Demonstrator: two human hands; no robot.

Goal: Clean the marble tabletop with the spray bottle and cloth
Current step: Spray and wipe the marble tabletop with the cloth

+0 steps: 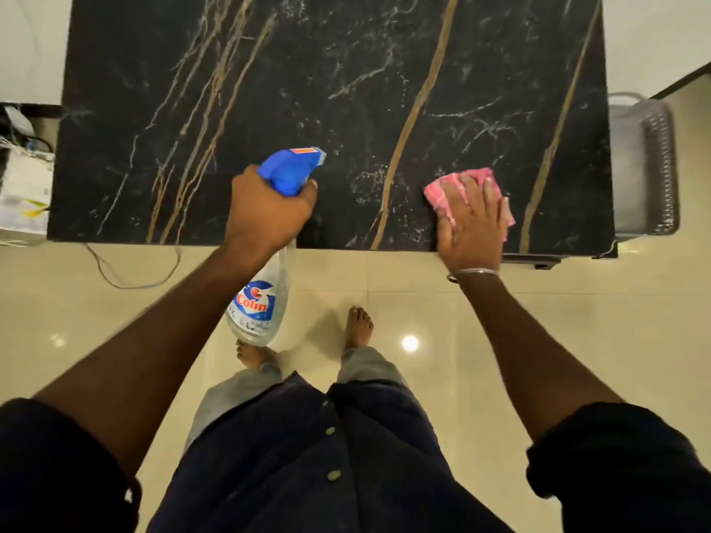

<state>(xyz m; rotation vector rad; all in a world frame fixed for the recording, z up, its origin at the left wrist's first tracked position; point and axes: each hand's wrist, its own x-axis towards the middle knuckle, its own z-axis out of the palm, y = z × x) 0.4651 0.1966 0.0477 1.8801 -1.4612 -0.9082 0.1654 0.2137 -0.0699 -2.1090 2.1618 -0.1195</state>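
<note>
A black marble tabletop [307,71] with gold and white veins fills the upper view. My left hand [269,213] grips the neck of a clear spray bottle [256,305] with a blue trigger head, held above the near edge, nozzle aimed out over the marble. Fine wet droplets speckle the stone just right of the nozzle. My right hand [473,225] lies flat, fingers spread, pressing a folded pink cloth [446,186] onto the tabletop near the front right edge. A thin bangle circles that wrist.
Glossy beige floor tiles [423,286] lie below the table edge, with my bare feet on them. A dark woven basket [654,167] stands off the table's right side. Papers and a box [23,194] sit at the left, and a cable [131,278] trails on the floor.
</note>
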